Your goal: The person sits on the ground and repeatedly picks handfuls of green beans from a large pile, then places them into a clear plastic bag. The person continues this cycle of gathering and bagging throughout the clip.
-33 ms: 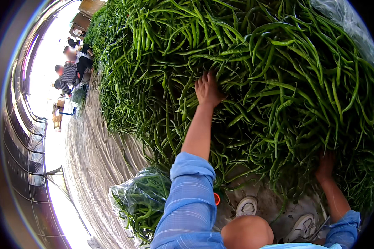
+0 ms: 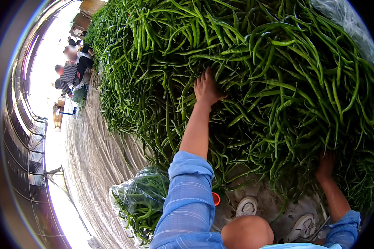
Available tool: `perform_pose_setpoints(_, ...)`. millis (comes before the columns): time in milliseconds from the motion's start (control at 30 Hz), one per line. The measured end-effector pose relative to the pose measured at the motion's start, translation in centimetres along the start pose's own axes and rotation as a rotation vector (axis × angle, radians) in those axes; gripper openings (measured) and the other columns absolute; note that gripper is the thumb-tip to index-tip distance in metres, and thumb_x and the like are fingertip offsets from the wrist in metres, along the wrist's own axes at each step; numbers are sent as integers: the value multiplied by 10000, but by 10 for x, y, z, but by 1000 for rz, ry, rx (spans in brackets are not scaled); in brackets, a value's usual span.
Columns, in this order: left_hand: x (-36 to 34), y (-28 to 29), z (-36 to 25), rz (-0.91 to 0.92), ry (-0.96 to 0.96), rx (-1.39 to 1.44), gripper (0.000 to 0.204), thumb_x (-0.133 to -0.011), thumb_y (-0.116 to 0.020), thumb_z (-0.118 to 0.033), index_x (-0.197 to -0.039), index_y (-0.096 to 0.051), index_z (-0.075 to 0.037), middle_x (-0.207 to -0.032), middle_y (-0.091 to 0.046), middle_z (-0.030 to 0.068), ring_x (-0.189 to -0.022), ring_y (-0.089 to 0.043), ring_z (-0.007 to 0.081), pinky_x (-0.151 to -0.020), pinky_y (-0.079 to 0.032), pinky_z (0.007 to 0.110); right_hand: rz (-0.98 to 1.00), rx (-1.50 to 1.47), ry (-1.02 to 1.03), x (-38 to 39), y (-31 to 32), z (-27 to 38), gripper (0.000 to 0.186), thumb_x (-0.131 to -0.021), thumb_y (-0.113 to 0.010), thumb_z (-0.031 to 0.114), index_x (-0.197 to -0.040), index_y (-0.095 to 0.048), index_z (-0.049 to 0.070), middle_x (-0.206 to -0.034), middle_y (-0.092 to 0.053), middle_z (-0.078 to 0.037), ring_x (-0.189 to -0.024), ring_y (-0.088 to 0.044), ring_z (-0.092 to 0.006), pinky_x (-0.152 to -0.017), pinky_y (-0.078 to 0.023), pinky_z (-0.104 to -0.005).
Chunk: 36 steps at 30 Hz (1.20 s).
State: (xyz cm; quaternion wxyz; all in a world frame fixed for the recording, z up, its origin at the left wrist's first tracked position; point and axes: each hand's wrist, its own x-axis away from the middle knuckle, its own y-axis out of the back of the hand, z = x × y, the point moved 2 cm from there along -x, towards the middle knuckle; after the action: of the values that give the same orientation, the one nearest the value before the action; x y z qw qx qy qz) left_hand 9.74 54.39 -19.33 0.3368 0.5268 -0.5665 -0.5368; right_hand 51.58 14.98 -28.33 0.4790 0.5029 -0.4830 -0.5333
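A big heap of long green chili peppers (image 2: 166,33) fills most of the view in front of me. My left hand (image 2: 206,88) is stretched out onto the middle of the heap, in a darker hollow among the peppers. Its fingers reach forward and its thumb points off to the right; I see nothing gripped in it. Low on the heap's right side, my right hand (image 2: 325,166) is pushed in among the peppers, and its fingers are hidden by them.
A clear plastic bag of green chilies (image 2: 141,199) stands left of my left sleeve. An orange-red ring (image 2: 216,198) lies near my shoes (image 2: 247,206). Wrinkled sheeting (image 2: 99,166) covers the floor. People (image 2: 68,74) sit along the heap at far left; clear plastic (image 2: 353,33) lies at far right.
My left hand and forearm have shifted very slightly to the left and forward. The right hand looks unmoved.
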Motion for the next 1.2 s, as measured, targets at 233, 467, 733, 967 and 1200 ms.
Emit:
perform_pose_setpoints(233, 28, -20, -13, -166, -62, -114, 1013, -512, -901, -291, -1350, -380, -62, -1263, -525, 144, -1162, -516, 332, -1056, -355, 459, -17, 5, -10, 2, -1, -2, 759, -564, -707, 125, -1283, -489, 15, -1351, -456, -232, -1246, -407, -452, -1075, -290, -565)
perform_pose_setpoints(467, 17, -17, -20, -25, 51, -158, 959, -565, -882, -304, -1353, -374, -103, -1234, -545, 126, -1195, -496, 307, -1054, -340, 434, -3, -32, -56, 0, 10, 7, 746, -564, -702, 100, -1285, -516, 61, -1307, -469, -185, -1238, -406, -441, -1085, -277, -584)
perform_pose_setpoints(733, 38, -23, -23, -202, -5, -196, 912, -587, -869, -306, -1341, -396, -107, -1253, -525, 130, -1214, -476, 313, -1070, -324, 439, -18, -13, -42, -1, 5, 10, 741, -551, -708, 108, -1266, -521, 47, -1282, -466, -207, -1232, -410, -442, -1078, -273, -604)
perform_pose_setpoints(967, 11, -8, -21, -5, 3, -115, 1049, -575, -866, -336, -1453, -314, -173, -1338, -494, 107, -1281, -440, 302, -1109, -294, 471, -90, 88, 0, 3, -10, 0, 722, -550, -721, 136, -1240, -529, 46, -1313, -451, -205, -1231, -408, -442, -1067, -278, -601)
perform_pose_setpoints(1200, 33, -49, -28, -252, 93, -208, 898, -630, -826, -314, -1393, -382, -151, -1230, -564, 93, -1126, -564, 296, -1097, -299, 520, 21, -63, -75, 0, 8, 10, 673, -577, -681, 76, -1233, -531, 42, -1339, -448, -212, -1246, -396, -450, -1057, -286, -591)
